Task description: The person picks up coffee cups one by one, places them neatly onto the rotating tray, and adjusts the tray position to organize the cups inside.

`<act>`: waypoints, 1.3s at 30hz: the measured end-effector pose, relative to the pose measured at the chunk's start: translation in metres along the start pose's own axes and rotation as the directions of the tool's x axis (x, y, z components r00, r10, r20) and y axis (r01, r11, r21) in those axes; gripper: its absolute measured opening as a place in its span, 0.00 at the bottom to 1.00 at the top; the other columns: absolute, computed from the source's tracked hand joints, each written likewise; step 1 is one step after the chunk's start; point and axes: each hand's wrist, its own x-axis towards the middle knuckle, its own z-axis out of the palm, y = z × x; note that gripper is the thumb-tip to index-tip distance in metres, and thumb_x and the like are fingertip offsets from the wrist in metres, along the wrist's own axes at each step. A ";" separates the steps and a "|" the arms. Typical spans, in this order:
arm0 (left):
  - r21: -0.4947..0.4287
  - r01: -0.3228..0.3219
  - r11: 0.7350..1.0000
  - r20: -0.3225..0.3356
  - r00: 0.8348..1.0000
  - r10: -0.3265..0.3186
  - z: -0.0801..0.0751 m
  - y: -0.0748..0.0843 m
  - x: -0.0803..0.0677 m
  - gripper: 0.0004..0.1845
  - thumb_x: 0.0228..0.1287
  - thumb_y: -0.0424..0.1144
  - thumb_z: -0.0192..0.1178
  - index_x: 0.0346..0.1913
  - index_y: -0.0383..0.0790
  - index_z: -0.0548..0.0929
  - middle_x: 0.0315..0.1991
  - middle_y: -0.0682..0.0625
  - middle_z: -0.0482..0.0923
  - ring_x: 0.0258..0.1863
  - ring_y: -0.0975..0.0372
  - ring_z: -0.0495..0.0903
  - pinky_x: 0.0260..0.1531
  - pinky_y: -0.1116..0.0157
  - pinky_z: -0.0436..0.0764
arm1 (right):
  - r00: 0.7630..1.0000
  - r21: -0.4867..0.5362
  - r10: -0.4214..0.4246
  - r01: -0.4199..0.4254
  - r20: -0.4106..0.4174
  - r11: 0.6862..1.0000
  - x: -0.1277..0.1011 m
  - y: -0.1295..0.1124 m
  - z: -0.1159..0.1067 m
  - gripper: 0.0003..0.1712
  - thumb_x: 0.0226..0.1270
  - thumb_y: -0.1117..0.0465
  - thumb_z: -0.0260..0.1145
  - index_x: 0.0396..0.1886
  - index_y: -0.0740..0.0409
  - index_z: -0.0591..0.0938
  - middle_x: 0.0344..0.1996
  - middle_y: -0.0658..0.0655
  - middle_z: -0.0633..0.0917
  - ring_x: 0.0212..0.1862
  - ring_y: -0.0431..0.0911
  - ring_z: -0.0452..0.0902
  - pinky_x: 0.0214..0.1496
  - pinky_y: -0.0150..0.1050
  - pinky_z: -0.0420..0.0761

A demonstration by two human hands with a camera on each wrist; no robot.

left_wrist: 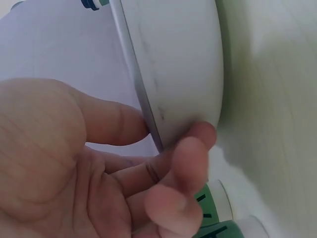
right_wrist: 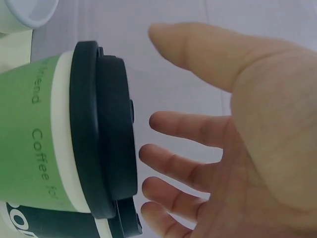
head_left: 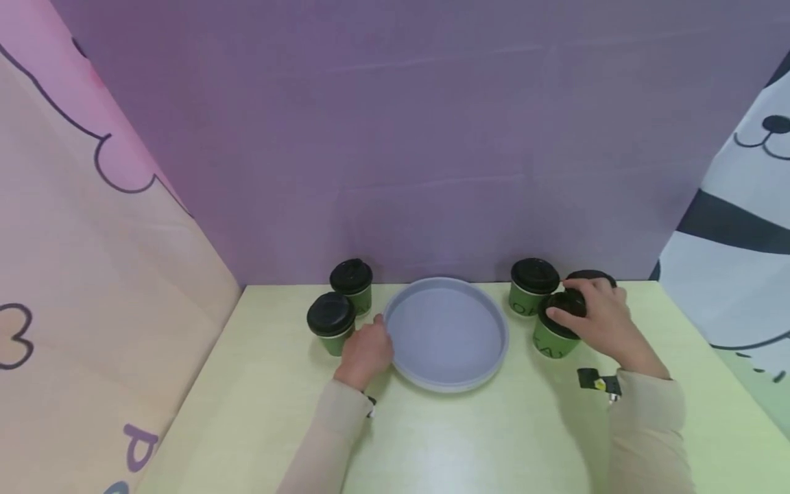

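A round grey plate (head_left: 447, 329) with a raised rim lies flat on the table. My left hand (head_left: 367, 350) pinches its left rim, thumb inside and fingers against the outer wall (left_wrist: 183, 64). Over on the right, my right hand (head_left: 607, 319) hovers at the black lid of a green paper coffee cup (head_left: 554, 343). In the right wrist view its fingers are spread and extended, a small gap from the lid (right_wrist: 116, 129). Two more lidded cups stand right behind: one at the back (head_left: 533, 278), another partly hidden by that hand (head_left: 592, 276).
Left of the plate, two similar lidded cups stand close together, one in front (head_left: 331, 315) and one behind (head_left: 352, 278). A purple cloth backdrop (head_left: 432, 151) rises at the table's far edge, with printed cloths on both sides. The pale table (head_left: 444, 439) extends toward me.
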 end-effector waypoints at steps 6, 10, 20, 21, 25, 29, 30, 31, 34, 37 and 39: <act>0.028 -0.007 1.000 0.011 1.000 0.007 0.001 0.000 -0.001 0.29 0.75 0.36 0.51 0.74 0.27 0.65 0.42 0.32 0.85 0.36 0.43 0.87 0.35 0.49 0.86 | 0.997 -0.024 0.032 -0.031 0.064 0.999 0.000 0.002 -0.001 0.48 0.68 0.42 0.70 0.73 0.68 0.64 0.67 0.82 0.60 0.59 0.75 0.54 0.53 0.71 0.63; 0.022 -0.016 1.000 0.016 1.000 0.016 0.001 -0.001 -0.002 0.29 0.77 0.37 0.49 0.74 0.26 0.64 0.42 0.32 0.86 0.35 0.44 0.87 0.34 0.49 0.86 | 0.996 -0.041 0.036 -0.033 0.086 0.999 0.000 0.004 0.001 0.51 0.65 0.41 0.73 0.74 0.68 0.63 0.68 0.83 0.59 0.60 0.76 0.54 0.53 0.73 0.62; -0.065 -0.001 0.998 0.047 0.999 0.004 0.005 -0.004 -0.001 0.31 0.79 0.41 0.50 0.77 0.29 0.61 0.51 0.31 0.85 0.45 0.43 0.86 0.47 0.46 0.85 | 0.993 -0.118 0.057 -0.045 0.105 0.992 0.000 0.008 0.005 0.55 0.60 0.39 0.74 0.75 0.68 0.63 0.68 0.81 0.61 0.60 0.74 0.57 0.49 0.67 0.63; -0.081 0.001 0.997 0.055 0.998 0.004 0.006 -0.006 0.000 0.31 0.80 0.41 0.48 0.77 0.29 0.60 0.48 0.32 0.85 0.44 0.45 0.86 0.48 0.47 0.85 | 0.992 -0.119 0.060 -0.047 0.109 0.992 0.000 0.007 0.004 0.55 0.60 0.39 0.74 0.75 0.68 0.63 0.68 0.81 0.61 0.59 0.74 0.57 0.49 0.66 0.63; -0.163 0.001 0.987 0.092 0.996 0.014 0.009 -0.011 0.002 0.30 0.81 0.42 0.44 0.78 0.28 0.59 0.28 0.40 0.85 0.29 0.52 0.84 0.43 0.52 0.84 | 0.992 -0.129 0.064 -0.049 0.113 0.990 0.001 0.004 0.004 0.56 0.59 0.40 0.75 0.75 0.68 0.62 0.68 0.81 0.61 0.58 0.73 0.57 0.48 0.65 0.63; -0.233 -0.017 0.972 0.117 0.992 0.045 0.010 -0.015 0.002 0.26 0.81 0.41 0.41 0.72 0.26 0.65 0.14 0.48 0.78 0.14 0.56 0.77 0.28 0.58 0.79 | 0.992 -0.138 0.059 -0.043 0.111 0.990 0.001 0.003 0.004 0.56 0.57 0.43 0.77 0.75 0.68 0.62 0.67 0.80 0.61 0.58 0.73 0.56 0.48 0.66 0.64; -0.241 -0.023 0.970 0.118 0.992 0.053 0.010 -0.015 0.002 0.25 0.81 0.40 0.40 0.69 0.25 0.68 0.14 0.49 0.77 0.13 0.57 0.76 0.25 0.59 0.77 | 0.992 -0.140 0.057 -0.041 0.111 0.989 0.001 0.003 0.005 0.56 0.57 0.44 0.77 0.75 0.68 0.62 0.67 0.80 0.61 0.58 0.73 0.56 0.48 0.66 0.64; -0.249 -0.026 0.968 0.119 0.991 0.058 0.010 -0.015 0.002 0.23 0.81 0.40 0.40 0.67 0.26 0.70 0.13 0.49 0.77 0.12 0.57 0.75 0.22 0.60 0.74 | 0.992 -0.141 0.056 -0.040 0.111 0.989 0.001 0.002 0.005 0.56 0.57 0.44 0.77 0.75 0.68 0.61 0.67 0.80 0.62 0.58 0.73 0.56 0.49 0.67 0.64; -0.256 -0.028 0.966 0.121 0.991 0.060 0.010 -0.015 0.002 0.22 0.81 0.40 0.39 0.63 0.26 0.73 0.13 0.48 0.77 0.12 0.57 0.74 0.19 0.62 0.71 | 0.993 -0.146 0.050 -0.034 0.106 0.989 0.002 0.002 0.005 0.57 0.56 0.45 0.78 0.76 0.68 0.61 0.67 0.80 0.62 0.58 0.74 0.57 0.50 0.68 0.65; -0.262 -0.020 0.965 0.120 0.991 0.053 0.010 -0.016 0.003 0.22 0.81 0.40 0.38 0.62 0.27 0.73 0.13 0.48 0.77 0.12 0.57 0.74 0.19 0.62 0.70 | 0.994 -0.149 0.042 -0.027 0.096 0.988 0.003 0.002 0.005 0.58 0.55 0.45 0.79 0.76 0.68 0.61 0.67 0.81 0.64 0.59 0.74 0.58 0.51 0.70 0.65; -0.264 -0.015 0.965 0.120 0.992 0.048 0.011 -0.016 0.003 0.22 0.82 0.40 0.39 0.61 0.27 0.74 0.14 0.48 0.77 0.13 0.57 0.74 0.20 0.62 0.70 | 0.995 -0.146 0.036 -0.022 0.091 0.989 0.003 0.003 0.005 0.58 0.54 0.45 0.79 0.75 0.68 0.61 0.66 0.81 0.64 0.59 0.75 0.59 0.51 0.71 0.66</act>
